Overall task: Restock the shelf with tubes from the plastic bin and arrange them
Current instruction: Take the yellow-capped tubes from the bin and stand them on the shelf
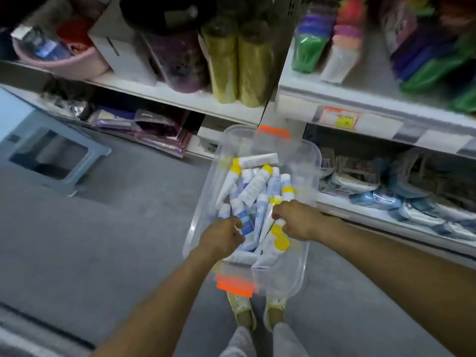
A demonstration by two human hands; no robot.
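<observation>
A clear plastic bin (313,161) with orange handles stands on the grey floor before the shelf, holding several white and blue tubes (253,185) with yellow caps. Both hands reach into its near end. My left hand (221,237) curls its fingers round a blue-and-white tube (246,225). My right hand (296,219) grips a white tube with a yellow cap (277,239) lying under it. The tubes beneath my hands are partly hidden.
White shelves (373,104) rise behind and to the right of the bin, with rolls, coloured containers and flat packets on them. A pale blue stool (51,148) stands on the floor at left. My feet (257,310) are just behind the bin.
</observation>
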